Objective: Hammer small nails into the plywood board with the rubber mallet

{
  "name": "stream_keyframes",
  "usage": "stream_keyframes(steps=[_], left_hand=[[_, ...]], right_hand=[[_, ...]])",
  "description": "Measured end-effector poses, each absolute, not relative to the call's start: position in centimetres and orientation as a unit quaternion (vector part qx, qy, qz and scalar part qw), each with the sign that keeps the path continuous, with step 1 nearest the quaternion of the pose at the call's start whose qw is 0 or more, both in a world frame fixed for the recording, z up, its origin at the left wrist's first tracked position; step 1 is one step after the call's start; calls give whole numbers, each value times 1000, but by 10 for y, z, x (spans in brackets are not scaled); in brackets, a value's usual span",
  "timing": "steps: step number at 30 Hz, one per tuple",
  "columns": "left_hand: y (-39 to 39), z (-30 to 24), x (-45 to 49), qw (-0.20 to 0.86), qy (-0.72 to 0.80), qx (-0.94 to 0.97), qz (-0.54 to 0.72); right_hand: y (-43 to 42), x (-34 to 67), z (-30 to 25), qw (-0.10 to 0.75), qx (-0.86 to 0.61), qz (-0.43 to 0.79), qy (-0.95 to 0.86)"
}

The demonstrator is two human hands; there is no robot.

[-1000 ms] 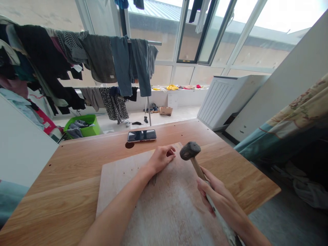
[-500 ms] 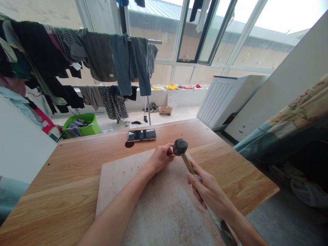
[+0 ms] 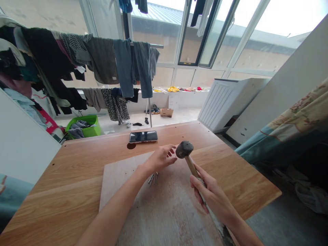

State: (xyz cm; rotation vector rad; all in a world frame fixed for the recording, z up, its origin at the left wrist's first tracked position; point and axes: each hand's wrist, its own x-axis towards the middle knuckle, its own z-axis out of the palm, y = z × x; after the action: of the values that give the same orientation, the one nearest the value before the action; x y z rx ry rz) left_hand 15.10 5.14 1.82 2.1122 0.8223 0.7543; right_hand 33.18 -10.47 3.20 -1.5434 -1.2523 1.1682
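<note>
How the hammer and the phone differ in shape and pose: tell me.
The hammer has a thick, dark head on a wooden handle; the phone is a thin, flat slab. The hammer is held tilted in the right hand; the phone lies flat on the table with no hand on it. Both show dark surfaces.

From my end I see the left forearm bare right to the edge of my view, slim at the wrist and broader lower down. The right forearm is bare too. The left hand and right hand are bare, with slender fingers.
</note>
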Motion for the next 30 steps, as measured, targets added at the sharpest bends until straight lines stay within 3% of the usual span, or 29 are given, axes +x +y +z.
stream_keyframes(steps=[5, 10, 19, 26, 30], left_hand=[[24, 54, 111, 192, 362, 903, 128], [1, 53, 107, 117, 445, 887, 41], [10, 41, 129, 166, 408, 894, 86], [39, 15, 135, 360, 379, 779, 345], [41, 0, 138, 414, 379, 735, 381]], right_hand=[[-126, 341, 27, 405, -652, 443, -463], [-141, 346, 15, 346, -675, 452, -469], [-142, 347, 10, 340, -673, 470, -459], [-144, 347, 7, 352, -673, 469, -451], [-143, 347, 9, 350, -674, 469, -452]])
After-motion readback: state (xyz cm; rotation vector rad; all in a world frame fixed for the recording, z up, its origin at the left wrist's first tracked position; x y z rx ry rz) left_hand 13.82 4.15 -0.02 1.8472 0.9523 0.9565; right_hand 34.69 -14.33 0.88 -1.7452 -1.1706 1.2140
